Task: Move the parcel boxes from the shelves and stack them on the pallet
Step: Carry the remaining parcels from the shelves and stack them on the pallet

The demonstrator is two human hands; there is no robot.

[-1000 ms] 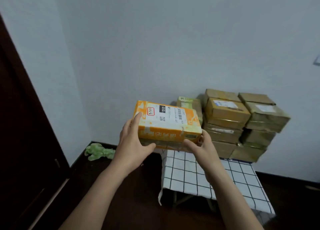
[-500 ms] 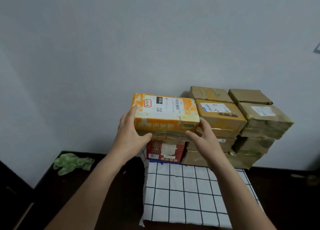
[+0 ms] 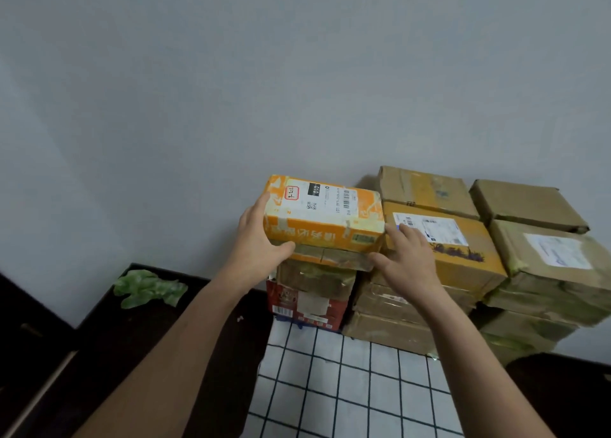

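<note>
Nearest, the checked cloth (image 3: 347, 388) covered a low platform, which I took to be the pallet. Beyond it, both hands were on the orange parcel box (image 3: 327, 219). The left hand (image 3: 261, 242) gripped its left end with the thumb across the lower front edge. The right hand (image 3: 408, 259) held the right end, fingers laid up the side and thumb hooked beneath. The box sat level above, or just touching, the leftmost column, a brown taped box (image 3: 314, 279) resting on a red box (image 3: 307, 305). A thin tan layer showed under the orange one; whether that was a second parcel carried with it could not be told. Just to the right, touching that column, the brown parcel stack (image 3: 446, 239) rose in several tiers against the wall (image 3: 297, 74). A green crumpled thing (image 3: 148, 287) lay on the dark floor (image 3: 115, 355) to the left, well apart.

By this showing much of the task was done, with many parcels stacked at the rear of the pallet. The orange box was on the point of being set down, not yet released. The shelves were out of view, so how many parcels remained could not be judged.
</note>
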